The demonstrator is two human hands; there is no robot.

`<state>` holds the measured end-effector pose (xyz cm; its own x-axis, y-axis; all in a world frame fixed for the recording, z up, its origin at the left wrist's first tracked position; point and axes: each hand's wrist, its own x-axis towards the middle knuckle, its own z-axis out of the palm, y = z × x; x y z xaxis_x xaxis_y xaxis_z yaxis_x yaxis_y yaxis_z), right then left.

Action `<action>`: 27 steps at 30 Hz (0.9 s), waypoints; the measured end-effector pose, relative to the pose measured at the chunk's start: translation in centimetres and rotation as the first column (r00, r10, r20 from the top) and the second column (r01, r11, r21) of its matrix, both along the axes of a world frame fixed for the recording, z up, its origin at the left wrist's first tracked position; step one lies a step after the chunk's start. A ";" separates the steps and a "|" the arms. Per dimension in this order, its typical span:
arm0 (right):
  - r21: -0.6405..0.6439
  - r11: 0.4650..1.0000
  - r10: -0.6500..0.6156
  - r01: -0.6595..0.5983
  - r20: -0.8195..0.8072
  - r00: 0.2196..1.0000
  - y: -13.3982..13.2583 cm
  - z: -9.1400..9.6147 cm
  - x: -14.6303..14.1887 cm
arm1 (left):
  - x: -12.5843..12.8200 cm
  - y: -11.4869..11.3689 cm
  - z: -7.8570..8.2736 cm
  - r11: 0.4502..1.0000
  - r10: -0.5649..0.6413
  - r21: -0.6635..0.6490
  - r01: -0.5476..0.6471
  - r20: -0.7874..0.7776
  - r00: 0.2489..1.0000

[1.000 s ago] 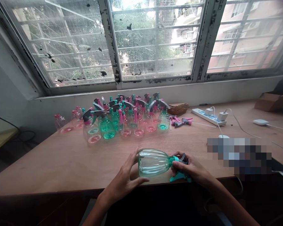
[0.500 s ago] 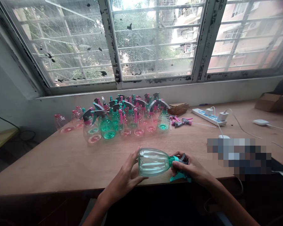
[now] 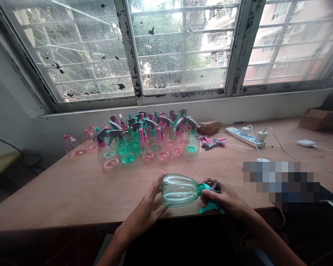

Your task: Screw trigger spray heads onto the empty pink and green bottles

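Observation:
A clear teal spray bottle (image 3: 180,190) lies sideways above the near edge of the wooden table (image 3: 72,188), its base toward the left. My left hand (image 3: 147,212) cups the bottle's base end, fingers curled round it. My right hand (image 3: 224,201) is closed round the teal and grey trigger head (image 3: 212,197) at the bottle's neck.
Several pink and teal spray bottles (image 3: 144,138) stand grouped at the back of the table under the window. Loose trigger heads (image 3: 212,143) lie right of them, beside a small basket (image 3: 209,128). A power strip (image 3: 246,136) with cables, a white device (image 3: 306,143) and a cardboard box (image 3: 318,119) sit at the right.
The bottle's base has tipped slightly up and my left thumb has slid closer under it. My right hand stays on the trigger head.

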<state>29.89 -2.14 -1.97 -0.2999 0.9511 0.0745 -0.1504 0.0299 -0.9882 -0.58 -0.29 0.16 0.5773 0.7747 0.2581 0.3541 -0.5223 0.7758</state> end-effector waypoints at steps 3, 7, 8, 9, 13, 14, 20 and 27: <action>0.005 1.000 -0.006 0.006 0.014 1.000 -0.1 0.2 0.0 | 0.0 0.1 -0.1 1.000 -0.003 -0.022 0.003 0.003 1.000; 0.004 1.000 -0.007 0.007 0.030 1.000 -0.2 0.6 -0.1 | 0.1 0.0 0.4 0.999 0.044 0.027 -0.042 -0.046 0.998; 0.003 1.000 -0.009 0.009 0.031 0.999 -0.2 0.7 -0.1 | 0.2 0.0 0.5 0.999 0.045 0.032 -0.044 -0.048 0.998; 0.002 1.000 -0.010 0.010 0.031 0.999 -0.2 0.7 -0.1 | 0.2 -0.1 0.5 0.999 0.041 0.029 -0.040 -0.038 0.998; -0.006 1.000 -0.014 0.014 0.037 0.999 -0.3 0.7 -0.1 | 0.1 -0.1 0.1 0.999 0.003 -0.050 0.000 0.050 0.999; -0.008 1.000 -0.015 0.015 0.037 0.999 -0.4 0.6 -0.1 | 0.1 -0.1 0.0 0.997 -0.011 -0.079 0.016 0.067 0.998; -0.012 1.000 -0.012 0.012 0.029 0.999 -0.3 0.6 -0.1 | 0.3 0.0 0.2 0.999 0.036 -0.040 -0.035 0.020 0.999; -0.018 0.999 -0.027 0.028 0.033 0.999 -0.3 0.5 -0.2 | 0.1 -0.3 0.4 0.994 0.000 -0.110 0.001 0.006 1.000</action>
